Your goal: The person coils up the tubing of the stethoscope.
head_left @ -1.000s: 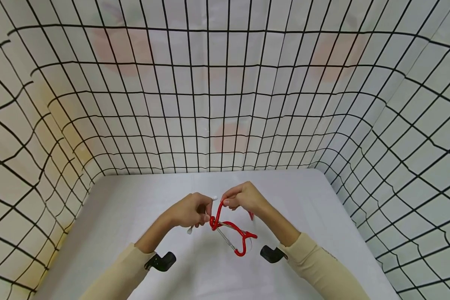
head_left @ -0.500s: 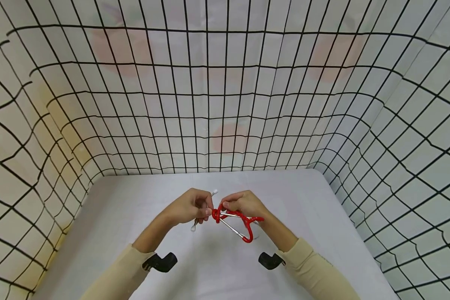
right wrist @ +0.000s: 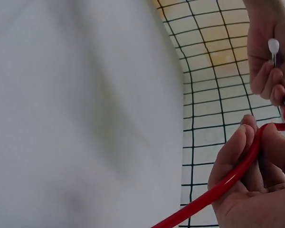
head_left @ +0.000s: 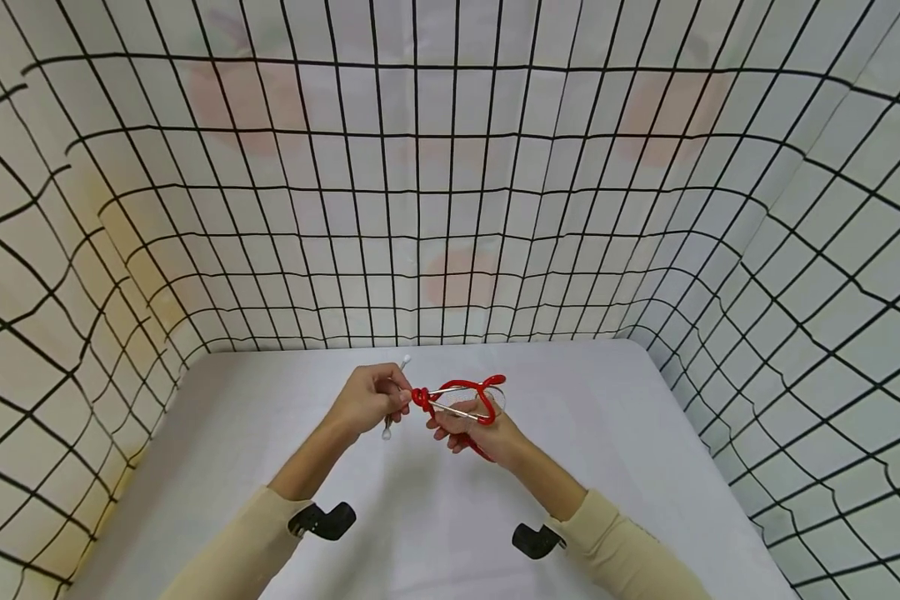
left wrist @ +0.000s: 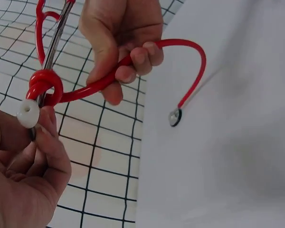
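A stethoscope with red tubing (head_left: 422,398) is held above the table, its tube looped in a knot around the metal ear tubes (left wrist: 56,43). My left hand (head_left: 367,396) pinches the ear tubes beside the knot, where the white ear tips (left wrist: 27,114) stick out. Just right of it, my right hand (head_left: 498,440) grips the tube below the knot, between thumb and fingers. From that hand the tube curves away, and the small round chest piece (left wrist: 175,117) hangs at its end in the left wrist view. The forked red part (head_left: 487,400) overlaps the right hand in the head view.
Beneath the hands spreads a white table (head_left: 270,433). Black wire-like grid (head_left: 450,233) over pale, faintly patterned panels encloses its back and both sides. A black wrist camera sits at each cuff (head_left: 277,508).
Both hands have shifted, the left one up and left. My right hand has moved from the top of the red loop to underneath the stethoscope, whose forked part has swung upward.
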